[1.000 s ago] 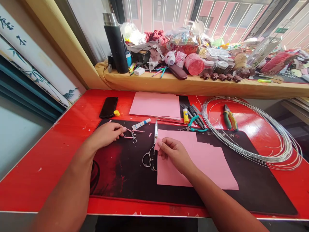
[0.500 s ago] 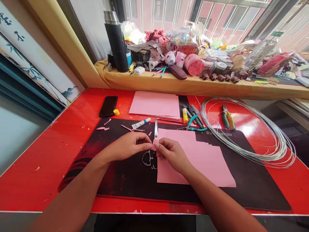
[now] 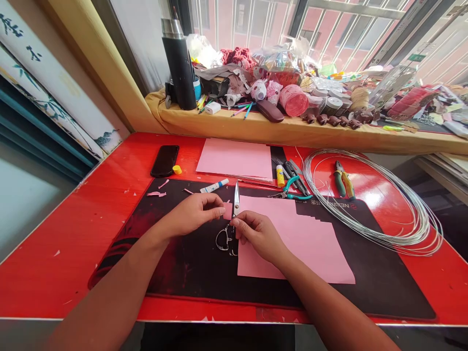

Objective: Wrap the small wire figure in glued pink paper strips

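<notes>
At the centre of the frame, the left hand [image 3: 199, 214] is pinching a small square of pink paper [image 3: 227, 211] between nearly closed fingers. The right hand [image 3: 259, 236] is hovering near its lower right corner, fingers curled together; whether they are gripping anything cannot be told. Silver metal scissors [image 3: 236, 199] are lying on a black-and-red mat [image 3: 197, 270].
</notes>
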A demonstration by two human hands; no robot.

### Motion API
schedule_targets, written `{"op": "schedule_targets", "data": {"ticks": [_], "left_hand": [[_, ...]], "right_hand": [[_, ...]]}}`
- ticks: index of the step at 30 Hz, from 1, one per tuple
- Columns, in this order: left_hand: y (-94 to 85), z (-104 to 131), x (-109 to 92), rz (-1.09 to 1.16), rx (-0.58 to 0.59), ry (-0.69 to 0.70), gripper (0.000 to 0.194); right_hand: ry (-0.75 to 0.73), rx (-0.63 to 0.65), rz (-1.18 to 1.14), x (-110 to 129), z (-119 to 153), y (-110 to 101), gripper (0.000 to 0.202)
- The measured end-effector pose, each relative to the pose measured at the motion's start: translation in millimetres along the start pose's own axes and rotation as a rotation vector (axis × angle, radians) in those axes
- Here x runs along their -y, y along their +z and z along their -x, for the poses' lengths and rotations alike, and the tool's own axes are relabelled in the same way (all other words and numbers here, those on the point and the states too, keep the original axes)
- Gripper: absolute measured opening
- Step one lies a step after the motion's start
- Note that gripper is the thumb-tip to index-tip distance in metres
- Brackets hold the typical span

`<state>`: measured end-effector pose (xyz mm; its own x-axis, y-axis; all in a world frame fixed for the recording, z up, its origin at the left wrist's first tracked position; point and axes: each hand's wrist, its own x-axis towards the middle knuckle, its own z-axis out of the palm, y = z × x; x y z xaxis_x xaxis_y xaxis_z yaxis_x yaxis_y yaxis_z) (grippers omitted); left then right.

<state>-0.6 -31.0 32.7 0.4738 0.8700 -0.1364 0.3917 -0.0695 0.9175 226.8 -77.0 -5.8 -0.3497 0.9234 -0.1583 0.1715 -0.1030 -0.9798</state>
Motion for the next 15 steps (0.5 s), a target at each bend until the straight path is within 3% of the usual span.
{"op": "schedule_targets", "data": {"ticks": [7,12,15], "left_hand": [[0.5,-5,9,0.131,-0.129,-0.011,0.031],[2.6,-5,13,0.142,-0.109,0.003,0.031],[2.8,-4,11,0.15,-0.111,0.03,0.029]], "right_hand": [[0.066,-0.109,0.063,-4,-1,0,0.032],[-0.056,-0.166,0.513,-7,21,-5,0.024],[-0.075,-0.173,0.605,-7,33,-8,0.022]]}}
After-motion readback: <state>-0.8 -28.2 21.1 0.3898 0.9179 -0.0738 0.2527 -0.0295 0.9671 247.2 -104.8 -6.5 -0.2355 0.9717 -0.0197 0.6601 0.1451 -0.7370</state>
